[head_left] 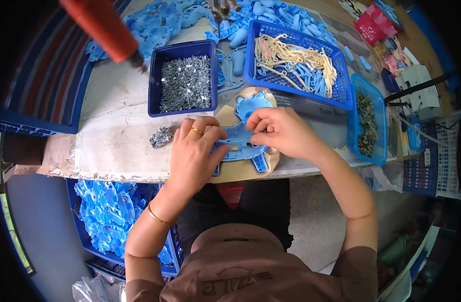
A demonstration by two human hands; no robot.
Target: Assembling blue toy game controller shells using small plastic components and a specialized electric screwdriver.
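A blue plastic toy shell half point(236, 132), hollow side up, lies on a brown pad point(274, 160) at the table's front. My left hand point(192, 148) grips its left part, fingers curved over the edge and thumb near a small pale piece inside. Over the shell's right part, my right hand point(283, 132) has thumb and index finger drawn together in a pinch. Whatever is between those fingertips is too small or hidden to make out. A small heap of silvery screws point(160, 137) lies left of my left hand.
A navy tray point(153, 75) of screws stands behind the heap, below a hanging red power screwdriver point(102, 30). Right of it are a blue basket point(299, 96) of cream and blue parts and a light-blue tray point(381, 148) of small pieces. Blue shells point(109, 211) fill a crate below left.
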